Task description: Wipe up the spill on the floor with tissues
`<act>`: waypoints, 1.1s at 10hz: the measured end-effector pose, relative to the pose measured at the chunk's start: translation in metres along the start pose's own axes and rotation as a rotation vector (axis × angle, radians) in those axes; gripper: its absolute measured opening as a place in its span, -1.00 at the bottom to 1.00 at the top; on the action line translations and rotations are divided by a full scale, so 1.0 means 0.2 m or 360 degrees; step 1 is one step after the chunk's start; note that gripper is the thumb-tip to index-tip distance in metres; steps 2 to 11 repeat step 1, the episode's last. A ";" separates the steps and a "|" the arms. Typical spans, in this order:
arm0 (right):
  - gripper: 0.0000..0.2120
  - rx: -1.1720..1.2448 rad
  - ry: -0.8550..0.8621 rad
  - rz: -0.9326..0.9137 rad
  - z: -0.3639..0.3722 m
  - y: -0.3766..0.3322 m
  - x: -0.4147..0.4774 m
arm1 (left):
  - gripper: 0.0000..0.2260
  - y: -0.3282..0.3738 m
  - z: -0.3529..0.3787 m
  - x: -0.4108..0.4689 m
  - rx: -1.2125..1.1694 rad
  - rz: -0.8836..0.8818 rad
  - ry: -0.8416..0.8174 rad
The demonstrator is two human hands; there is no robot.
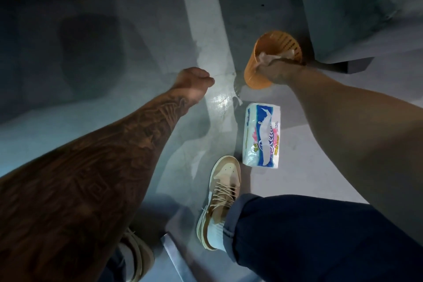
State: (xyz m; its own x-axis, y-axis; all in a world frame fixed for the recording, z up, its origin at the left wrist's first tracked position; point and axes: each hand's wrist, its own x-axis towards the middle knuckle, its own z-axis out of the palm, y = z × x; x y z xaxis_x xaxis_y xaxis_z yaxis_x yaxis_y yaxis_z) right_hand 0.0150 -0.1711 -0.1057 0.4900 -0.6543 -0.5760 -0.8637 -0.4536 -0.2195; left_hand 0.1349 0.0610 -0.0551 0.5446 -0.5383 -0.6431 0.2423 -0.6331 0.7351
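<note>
A wet, shiny spill (220,99) lies on the grey floor in the middle of the view. My right hand (278,71) grips a crumpled, damp tissue (265,58) at the rim of an orange perforated bin (258,68), which holds more used tissue. My left hand (194,80) hovers over the left edge of the spill with its fingers curled and nothing in it. A blue and white pack of paper towels (262,136) lies on the floor just right of the spill.
My tan shoe (220,199) stands near the pack, and my other shoe (135,256) is at the bottom left. A grey cabinet or wall base (357,18) rises behind the bin. The floor to the left is dark and shadowed.
</note>
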 end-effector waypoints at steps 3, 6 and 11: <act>-0.52 0.0109 0.0165 0.0012 -0.07 -0.03 -0.10 | -0.72 0.01 -0.08 -0.06 0.0187 0.0043 0.0088; -0.52 0.0109 0.0165 0.0012 -0.07 -0.03 -0.10 | -0.72 0.01 -0.08 -0.06 0.0187 0.0043 0.0088; -0.52 0.0109 0.0165 0.0012 -0.07 -0.03 -0.10 | -0.72 0.01 -0.08 -0.06 0.0187 0.0043 0.0088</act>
